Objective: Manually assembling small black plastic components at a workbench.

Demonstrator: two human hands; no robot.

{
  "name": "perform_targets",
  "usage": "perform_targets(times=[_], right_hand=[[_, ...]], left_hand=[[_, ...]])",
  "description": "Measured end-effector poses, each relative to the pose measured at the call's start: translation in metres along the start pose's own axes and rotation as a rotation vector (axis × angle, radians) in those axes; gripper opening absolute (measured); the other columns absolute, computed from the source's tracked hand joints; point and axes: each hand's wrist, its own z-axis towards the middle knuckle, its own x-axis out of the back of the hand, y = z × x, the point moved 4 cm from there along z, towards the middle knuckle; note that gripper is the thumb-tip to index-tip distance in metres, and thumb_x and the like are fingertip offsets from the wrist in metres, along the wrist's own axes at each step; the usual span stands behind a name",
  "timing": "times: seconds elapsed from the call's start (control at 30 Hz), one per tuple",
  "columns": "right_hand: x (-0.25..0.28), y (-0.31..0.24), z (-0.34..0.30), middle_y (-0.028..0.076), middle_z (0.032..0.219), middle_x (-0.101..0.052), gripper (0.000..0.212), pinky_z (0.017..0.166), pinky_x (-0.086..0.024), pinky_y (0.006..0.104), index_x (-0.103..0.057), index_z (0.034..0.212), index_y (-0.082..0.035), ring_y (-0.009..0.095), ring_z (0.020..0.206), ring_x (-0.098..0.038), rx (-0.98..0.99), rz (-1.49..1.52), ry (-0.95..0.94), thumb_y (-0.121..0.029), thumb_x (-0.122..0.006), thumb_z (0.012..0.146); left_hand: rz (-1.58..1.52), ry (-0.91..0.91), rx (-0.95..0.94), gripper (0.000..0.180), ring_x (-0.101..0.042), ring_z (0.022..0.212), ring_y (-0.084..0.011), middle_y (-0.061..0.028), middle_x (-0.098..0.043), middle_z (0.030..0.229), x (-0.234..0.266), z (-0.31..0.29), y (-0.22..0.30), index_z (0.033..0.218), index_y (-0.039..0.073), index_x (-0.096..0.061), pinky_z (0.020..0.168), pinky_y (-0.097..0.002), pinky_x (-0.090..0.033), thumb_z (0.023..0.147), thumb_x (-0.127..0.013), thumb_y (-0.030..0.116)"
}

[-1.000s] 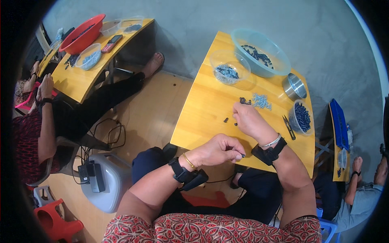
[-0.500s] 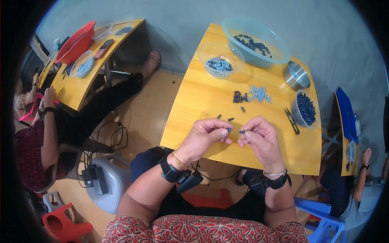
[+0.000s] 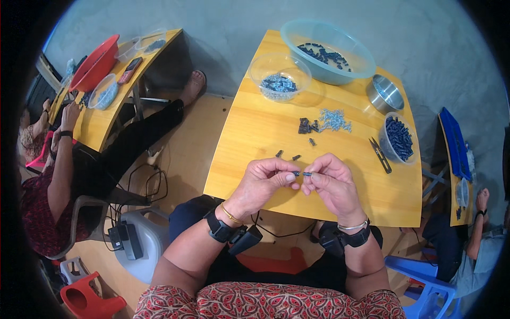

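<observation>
Over the front half of the yellow table (image 3: 234, 175), my left hand (image 3: 265, 178) pinches a small dark cylindrical piece (image 3: 296, 173) between thumb and fingertips. Facing it, my right hand (image 3: 332, 183) pinches another small dark piece (image 3: 307, 174). The two pieces are almost end to end; whether they touch I cannot tell. Just beyond my fingers lie a few loose dark pieces (image 3: 296, 157). Farther back sits a small heap of black pieces (image 3: 306, 126) beside a pile of small silvery-blue parts (image 3: 334, 120).
A clear bowl (image 3: 280, 80) of mixed parts, a large pale-blue basin (image 3: 329, 50) and a steel bowl (image 3: 384, 94) stand at the back. On the right are a tub of dark pieces (image 3: 399, 139) and black thread snips (image 3: 380, 155). Other people sit at tables left and right.
My hands have come closer together, bringing the two small pieces nearly end to end. The whole view has shifted slightly.
</observation>
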Motion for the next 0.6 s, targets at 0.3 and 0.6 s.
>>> perform_targets(times=[0.3, 0.6], right_hand=[[0.001, 0.004, 0.003, 0.007, 0.074, -0.056, 0.006, 0.063, -0.047, 0.0267, -0.051, 0.090, -0.001, 0.014, 0.066, -0.056, -0.013, 0.023, 0.007, -0.001, -0.053, 0.085], [-0.002, 0.011, 0.002, 0.009, 0.074, -0.057, 0.006, 0.060, -0.047, 0.0299, -0.052, 0.089, -0.002, 0.014, 0.063, -0.053, -0.033, 0.165, 0.062, 0.001, -0.052, 0.084]], left_hand=[[0.013, -0.016, -0.021, 0.013, -0.060, 0.077, -0.0139, -0.0098, -0.064, 0.088, -0.003, 0.002, 0.004, 0.094, -0.003, -0.062, 0.074, -0.0264, -0.050, 0.082, -0.057, -0.001], [0.206, 0.113, -0.256, 0.013, -0.058, 0.080, -0.0122, -0.0068, -0.062, 0.086, -0.007, -0.002, 0.006, 0.090, -0.001, -0.064, 0.072, -0.0239, -0.047, 0.078, -0.060, -0.005]])
